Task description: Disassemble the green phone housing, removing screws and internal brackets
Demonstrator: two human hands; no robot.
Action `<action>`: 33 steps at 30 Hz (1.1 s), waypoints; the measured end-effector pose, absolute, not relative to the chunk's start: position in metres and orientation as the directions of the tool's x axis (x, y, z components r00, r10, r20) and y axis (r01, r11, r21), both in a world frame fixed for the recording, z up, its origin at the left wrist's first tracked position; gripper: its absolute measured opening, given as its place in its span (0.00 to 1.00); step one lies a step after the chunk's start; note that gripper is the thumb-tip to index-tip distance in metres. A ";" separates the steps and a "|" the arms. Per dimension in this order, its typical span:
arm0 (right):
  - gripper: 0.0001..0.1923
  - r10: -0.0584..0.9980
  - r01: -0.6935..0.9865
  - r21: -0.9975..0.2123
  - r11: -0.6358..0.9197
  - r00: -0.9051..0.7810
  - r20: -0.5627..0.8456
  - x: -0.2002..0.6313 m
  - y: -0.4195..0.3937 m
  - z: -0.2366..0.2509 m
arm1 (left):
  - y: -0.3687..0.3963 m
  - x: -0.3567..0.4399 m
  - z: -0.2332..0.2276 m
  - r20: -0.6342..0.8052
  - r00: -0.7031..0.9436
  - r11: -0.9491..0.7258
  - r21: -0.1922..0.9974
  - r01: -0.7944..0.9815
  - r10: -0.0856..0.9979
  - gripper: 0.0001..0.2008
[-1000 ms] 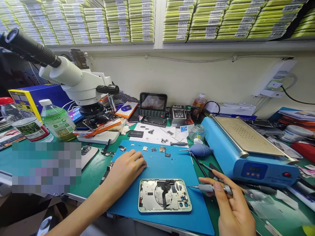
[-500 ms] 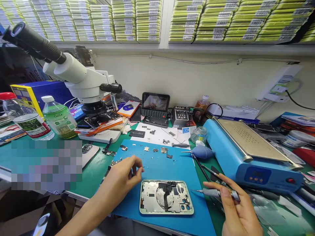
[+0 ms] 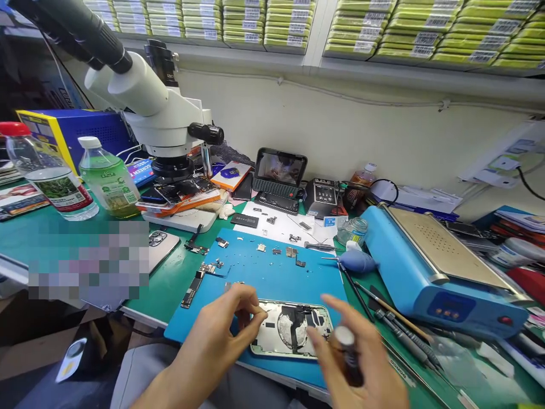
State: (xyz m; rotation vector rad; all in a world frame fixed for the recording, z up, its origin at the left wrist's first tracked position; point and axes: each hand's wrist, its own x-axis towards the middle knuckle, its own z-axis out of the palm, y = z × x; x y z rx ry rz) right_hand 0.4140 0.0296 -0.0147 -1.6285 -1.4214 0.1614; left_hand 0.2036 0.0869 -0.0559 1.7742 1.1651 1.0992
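Observation:
An opened phone housing (image 3: pixel 298 332) with a pale green rim lies on the blue mat (image 3: pixel 272 272) near the table's front edge. My left hand (image 3: pixel 221 338) hovers at the housing's left end, thumb and forefinger pinched together; anything between them is too small to see. My right hand (image 3: pixel 357 363) is blurred over the housing's right end. It grips a small screwdriver (image 3: pixel 346 352) held nearly upright, its cap towards me. Several tiny loose parts (image 3: pixel 279 250) lie further back on the mat.
A white microscope (image 3: pixel 149 102) stands at the back left with two bottles (image 3: pixel 106 179) beside it. A blue heating plate (image 3: pixel 430 261) fills the right. Tweezers and probes (image 3: pixel 395 329), a blue air blower (image 3: pixel 357 261) and a circuit board (image 3: pixel 191 289) lie around the mat.
My left hand left the loose parts and came back to the housing with fingers pinched. My right hand swung the screwdriver from lying flat to upright over the housing. The view tilted down.

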 end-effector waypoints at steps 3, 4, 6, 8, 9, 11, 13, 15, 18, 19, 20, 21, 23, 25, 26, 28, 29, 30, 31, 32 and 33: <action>0.12 0.854 0.783 -0.511 0.356 -0.050 0.518 0.407 0.042 -0.028 | 0.088 0.205 -0.052 0.299 0.256 -0.374 0.865 0.333 0.919 0.04; 0.11 0.833 0.796 -0.446 0.409 -0.126 0.539 0.407 0.046 -0.031 | 0.089 0.205 -0.051 0.321 0.271 -0.403 0.850 0.341 0.907 0.04; 0.10 0.801 0.813 -0.348 0.467 -0.222 0.556 0.408 0.053 -0.036 | 0.089 0.204 -0.051 0.348 0.297 -0.441 0.826 0.351 0.889 0.03; 0.09 0.791 0.814 -0.307 0.494 -0.275 0.547 0.408 0.058 -0.038 | 0.090 0.203 -0.053 0.358 0.312 -0.457 0.817 0.353 0.880 0.04; 0.09 0.793 0.814 -0.297 0.500 -0.292 0.534 0.408 0.059 -0.038 | 0.090 0.202 -0.055 0.361 0.317 -0.462 0.814 0.351 0.877 0.04; 0.08 0.804 0.821 -0.284 0.496 -0.310 0.508 0.409 0.060 -0.038 | 0.090 0.200 -0.058 0.367 0.324 -0.472 0.809 0.352 0.872 0.04; 0.07 0.817 0.836 -0.269 0.478 -0.310 0.486 0.410 0.061 -0.036 | 0.089 0.197 -0.061 0.374 0.321 -0.477 0.804 0.356 0.870 0.04; 0.09 0.822 0.861 -0.229 0.454 -0.305 0.482 0.413 0.065 -0.035 | 0.087 0.194 -0.062 0.418 0.304 -0.513 0.761 0.397 0.856 0.04; 0.13 0.819 0.884 -0.164 0.438 -0.318 0.477 0.415 0.074 -0.034 | 0.085 0.191 -0.062 0.563 0.327 -0.641 0.556 0.529 0.759 0.04; 0.14 0.820 0.884 -0.153 0.441 -0.329 0.468 0.415 0.076 -0.034 | 0.085 0.192 -0.062 0.600 0.353 -0.675 0.473 0.567 0.718 0.05; 0.15 0.823 0.884 -0.147 0.444 -0.338 0.457 0.414 0.078 -0.034 | 0.084 0.192 -0.062 0.622 0.378 -0.695 0.406 0.593 0.686 0.07; 0.15 0.826 0.885 -0.140 0.445 -0.345 0.447 0.413 0.080 -0.035 | 0.084 0.193 -0.062 0.633 0.394 -0.703 0.358 0.615 0.667 0.09; 0.15 0.833 0.893 -0.127 0.432 -0.341 0.436 0.411 0.082 -0.035 | 0.084 0.195 -0.060 0.641 0.404 -0.698 0.302 0.649 0.653 0.13; 0.14 0.841 0.903 -0.119 0.412 -0.327 0.431 0.409 0.083 -0.036 | 0.084 0.197 -0.059 0.651 0.404 -0.688 0.260 0.678 0.643 0.16; 0.13 0.846 0.908 -0.117 0.402 -0.319 0.428 0.409 0.083 -0.037 | 0.084 0.197 -0.058 0.654 0.407 -0.686 0.240 0.687 0.637 0.16; 0.11 0.858 0.919 -0.115 0.378 -0.301 0.416 0.408 0.082 -0.037 | 0.084 0.198 -0.058 0.655 0.417 -0.683 0.213 0.699 0.630 0.17; 0.11 0.866 0.925 -0.113 0.363 -0.290 0.407 0.407 0.082 -0.037 | 0.084 0.198 -0.058 0.651 0.420 -0.681 0.209 0.701 0.632 0.17; 0.10 0.875 0.931 -0.111 0.346 -0.278 0.397 0.405 0.081 -0.037 | 0.084 0.199 -0.060 0.649 0.417 -0.678 0.212 0.704 0.636 0.17; 0.09 0.884 0.939 -0.109 0.326 -0.263 0.386 0.404 0.081 -0.037 | 0.084 0.199 -0.062 0.650 0.408 -0.672 0.220 0.707 0.642 0.16; 0.09 0.894 0.946 -0.106 0.306 -0.247 0.373 0.402 0.081 -0.037 | 0.084 0.199 -0.065 0.650 0.396 -0.665 0.231 0.710 0.648 0.16; 0.10 0.905 0.953 -0.103 0.285 -0.232 0.357 0.400 0.082 -0.035 | 0.084 0.200 -0.068 0.650 0.384 -0.658 0.244 0.712 0.656 0.15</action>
